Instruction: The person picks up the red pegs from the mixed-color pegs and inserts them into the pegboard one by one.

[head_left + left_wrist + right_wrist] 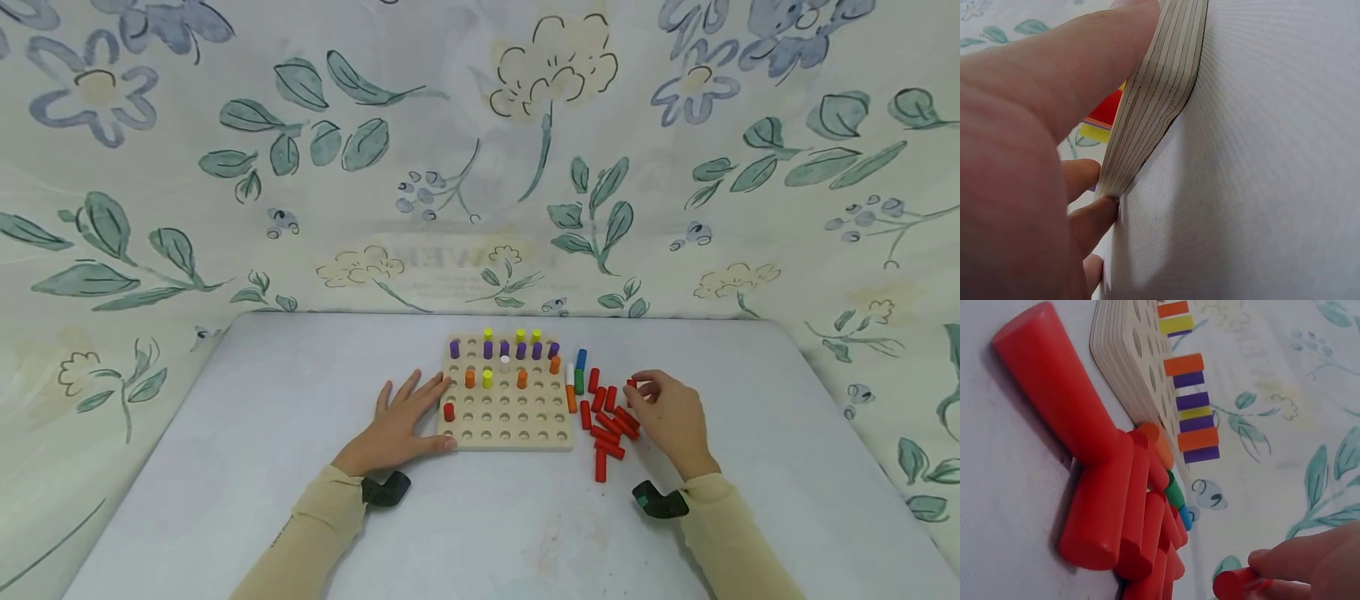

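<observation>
A wooden pegboard (495,425) lies on the table, with purple, yellow and orange pegs, one white peg and one red peg (448,412) standing in its holes. At its left side is my left hand (401,425), fingers spread; the thumb touches the front left corner and fingertips meet the left edge. In the left wrist view, the thumb lies against the board's layered edge (1163,81). My right hand (671,417) pinches a red peg (1230,584) between thumb and fingers, right of a pile of loose red pegs (606,423).
Beside the board's right edge lie a blue peg (581,359), a green peg (579,382), a white peg (570,374) and an orange peg (572,399). A flowered cloth (450,167) hangs behind the white table (300,358).
</observation>
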Tool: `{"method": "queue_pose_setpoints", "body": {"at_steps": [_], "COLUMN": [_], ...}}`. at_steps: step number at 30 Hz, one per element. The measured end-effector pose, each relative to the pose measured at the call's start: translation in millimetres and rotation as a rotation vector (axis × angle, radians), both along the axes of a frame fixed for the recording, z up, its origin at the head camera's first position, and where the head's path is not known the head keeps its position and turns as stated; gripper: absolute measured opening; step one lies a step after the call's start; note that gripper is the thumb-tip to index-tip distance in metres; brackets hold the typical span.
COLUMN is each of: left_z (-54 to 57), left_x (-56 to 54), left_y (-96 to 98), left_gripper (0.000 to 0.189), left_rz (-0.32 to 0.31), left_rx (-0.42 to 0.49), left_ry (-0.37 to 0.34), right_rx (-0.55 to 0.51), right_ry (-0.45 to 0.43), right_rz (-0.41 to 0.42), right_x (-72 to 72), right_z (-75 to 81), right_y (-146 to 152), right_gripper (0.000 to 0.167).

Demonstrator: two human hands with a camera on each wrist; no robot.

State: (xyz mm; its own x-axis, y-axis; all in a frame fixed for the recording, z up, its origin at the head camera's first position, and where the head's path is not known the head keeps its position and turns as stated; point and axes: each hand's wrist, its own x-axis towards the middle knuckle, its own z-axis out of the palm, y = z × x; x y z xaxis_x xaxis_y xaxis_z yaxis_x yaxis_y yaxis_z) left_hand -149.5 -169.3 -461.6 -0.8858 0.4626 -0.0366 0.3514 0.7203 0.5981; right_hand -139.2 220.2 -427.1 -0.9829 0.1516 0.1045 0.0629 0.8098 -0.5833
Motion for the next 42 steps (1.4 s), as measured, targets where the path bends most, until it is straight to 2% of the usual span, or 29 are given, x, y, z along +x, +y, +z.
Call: {"method": "queue_pose_setpoints", "body": {"at_steps": [7,19,25,35,42], "left_z": [-0.2,-0.5,0.3,-0.2,-1.1], "left_x": [0.3,0.9,0.9,0.0,0.3], "left_y": [0.1,-1.5,-1.0,-0.7,-1.3], "left_gripper": [0.093,0.093,0.093,0.093,0.093], "left_rz": [-0.006,-0.002,-0.007,-0.007,-0.007], "left_rx": [0.004,-0.001,0.000,-0.003,-0.001], "left_ry": [0.003,0.006,0.001,-0.006,-0.003], "right_rx": [0.000,-0.017,-0.045,-0.034,-0.046], "right_ry": [0.057,0.095,0.089,0.074,0.095], "right_rz": [0.028,0.058,0.076,0.101,0.147], "right_x": [1.5,4.2,5.5,8.9,10.3], "right_z": [1.2,2.9,3.4,4.2,4.5], "right_y": [-5.8,-17.4,-23.4,-38.1,-50.3], "right_gripper": [0.031,0.031,0.032,0.033,0.031]}}
